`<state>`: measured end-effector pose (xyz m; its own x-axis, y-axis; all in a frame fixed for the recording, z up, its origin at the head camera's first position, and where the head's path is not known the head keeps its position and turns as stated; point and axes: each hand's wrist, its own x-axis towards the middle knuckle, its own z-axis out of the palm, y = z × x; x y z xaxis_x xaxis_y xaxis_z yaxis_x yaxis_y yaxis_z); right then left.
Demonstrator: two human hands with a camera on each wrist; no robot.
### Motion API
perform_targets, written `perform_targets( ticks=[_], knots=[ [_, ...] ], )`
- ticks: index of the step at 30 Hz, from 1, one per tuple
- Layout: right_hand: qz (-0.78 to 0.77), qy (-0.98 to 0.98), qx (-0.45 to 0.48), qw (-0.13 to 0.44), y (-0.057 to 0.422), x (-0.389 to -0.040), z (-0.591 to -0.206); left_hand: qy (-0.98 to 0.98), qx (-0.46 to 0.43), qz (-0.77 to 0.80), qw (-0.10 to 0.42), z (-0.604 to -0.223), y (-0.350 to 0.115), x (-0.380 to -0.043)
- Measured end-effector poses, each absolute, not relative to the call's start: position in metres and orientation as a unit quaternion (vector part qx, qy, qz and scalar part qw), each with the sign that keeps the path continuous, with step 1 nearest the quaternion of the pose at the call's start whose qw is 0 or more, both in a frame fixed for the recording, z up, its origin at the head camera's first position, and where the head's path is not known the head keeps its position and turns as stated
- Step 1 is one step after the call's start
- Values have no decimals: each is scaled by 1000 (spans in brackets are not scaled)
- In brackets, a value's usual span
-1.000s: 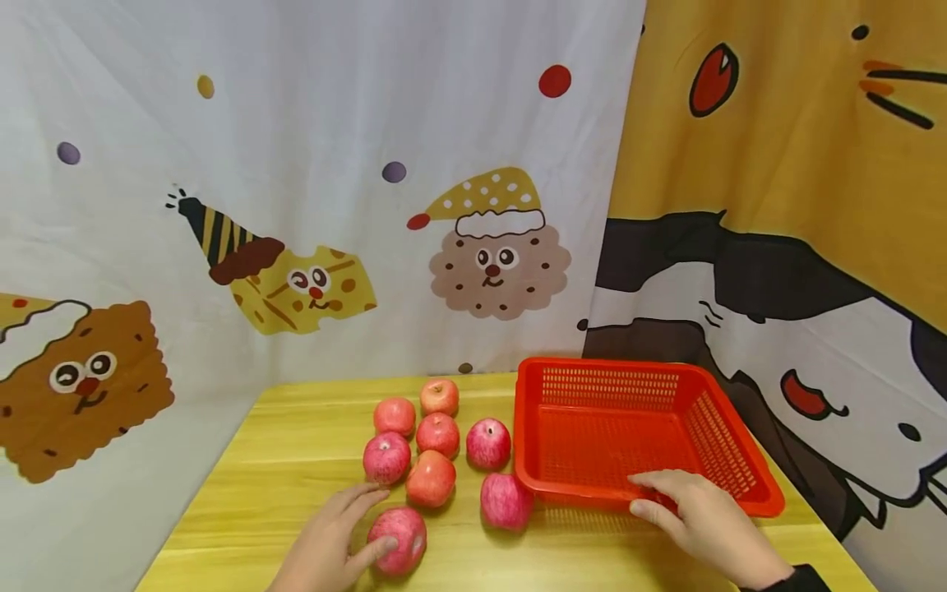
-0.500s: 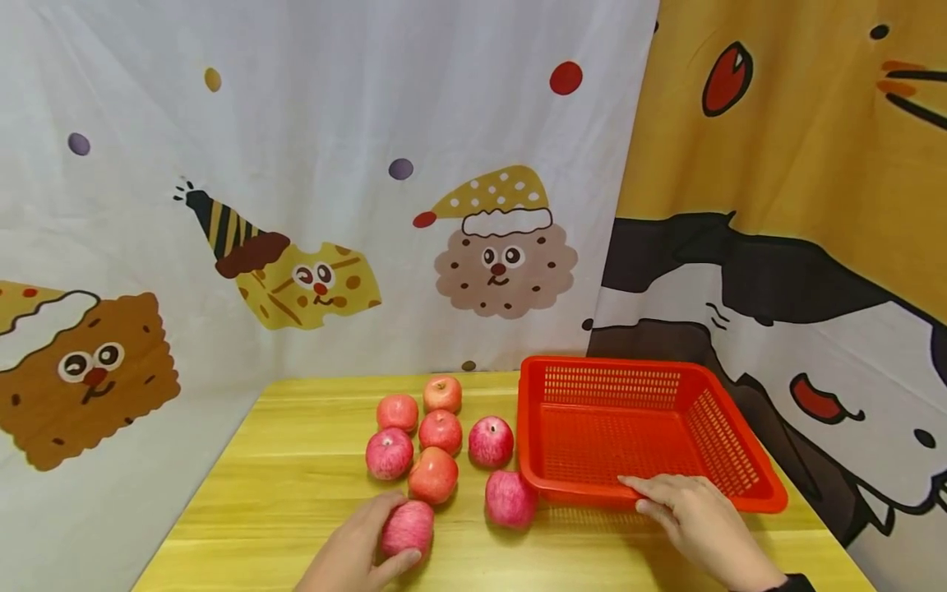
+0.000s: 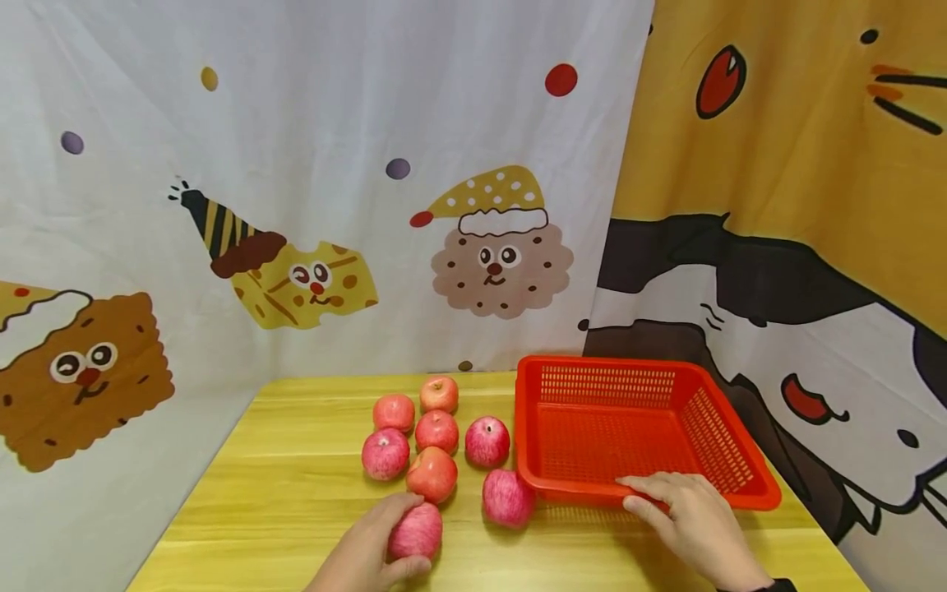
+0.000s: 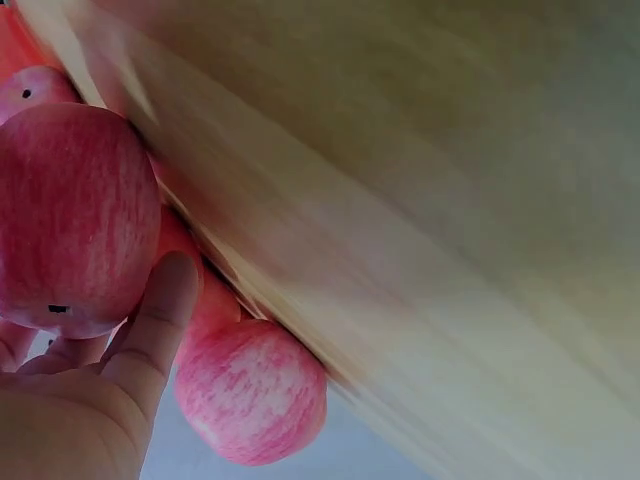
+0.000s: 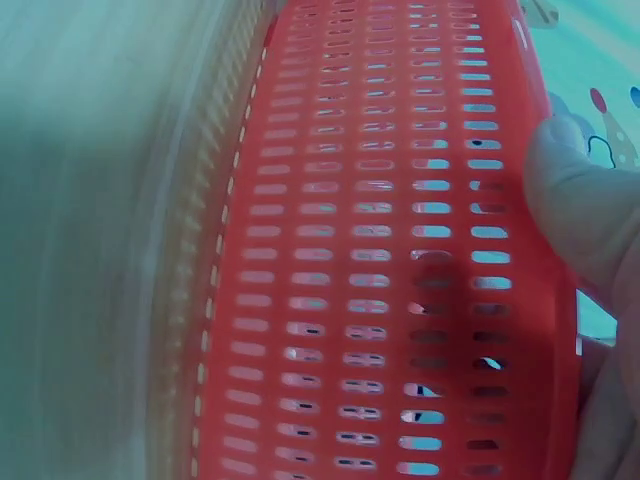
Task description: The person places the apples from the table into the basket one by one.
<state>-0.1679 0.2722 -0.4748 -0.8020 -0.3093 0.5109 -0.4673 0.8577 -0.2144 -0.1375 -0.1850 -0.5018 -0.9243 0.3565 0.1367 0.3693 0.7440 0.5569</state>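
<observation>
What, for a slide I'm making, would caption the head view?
The left hand grips an apple near seven other apples while the right hand holds a red basket by its rim.

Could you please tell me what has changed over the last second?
The left hand, loosely around the nearest pink apple a second ago, now grips it; the apple has moved right and turned, hiding its dimple from the head view. The right hand has shifted slightly left along the near rim of the red plastic basket. The basket and the other seven apples stayed put.
</observation>
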Motion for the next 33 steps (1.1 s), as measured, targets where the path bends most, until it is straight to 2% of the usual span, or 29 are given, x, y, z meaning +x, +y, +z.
perform_targets(
  ticks=[7,16,26,33],
  knots=[
    [170,-927,194,272,269,-167,-480,-931,-204,-302,28,-504,-184,-138],
    [154,-921,195,299,265,-167,-484,-928,-168,-333,-11,-498,-178,-137],
    [152,-918,184,316,267,-168,-491,-930,-152,-330,57,-508,-173,-132],
    [157,-913,188,326,270,-170,-492,-924,-127,-347,97,-501,-176,-127]
  ],
)
